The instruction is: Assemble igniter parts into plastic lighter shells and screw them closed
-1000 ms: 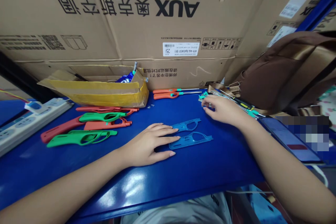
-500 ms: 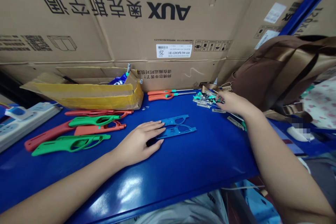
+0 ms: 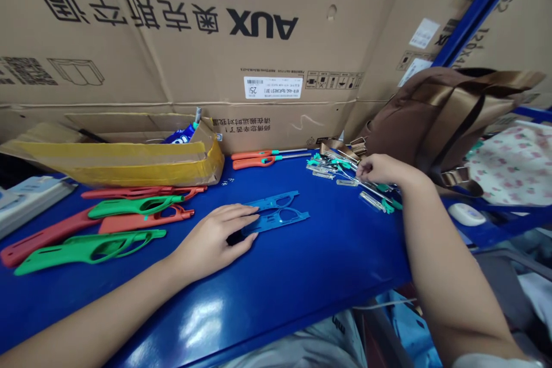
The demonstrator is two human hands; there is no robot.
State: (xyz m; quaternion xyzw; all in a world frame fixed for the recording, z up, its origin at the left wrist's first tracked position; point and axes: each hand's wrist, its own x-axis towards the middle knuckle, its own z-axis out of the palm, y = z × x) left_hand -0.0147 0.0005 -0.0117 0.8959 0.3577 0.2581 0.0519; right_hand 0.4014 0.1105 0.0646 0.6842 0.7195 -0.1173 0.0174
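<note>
We log two blue shells side by side on the table; left hand lies flat on their left ends, fingers spread. Right hand sits at the rods, back right, fingertips pinched on one. Green shells and orange shells lie well left, near a box. Two lighters sit against the cartons.

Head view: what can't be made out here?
Whether the right hand pinches anything: its fingertips are buried in the pile of small metal parts, too small to tell.
Near ends of the blue shells: under the flat left hand.
Contents of the cardboard tray: behind its front wall, bar a blue packet.
Rest of the power strip: cut off by the left edge.
</note>
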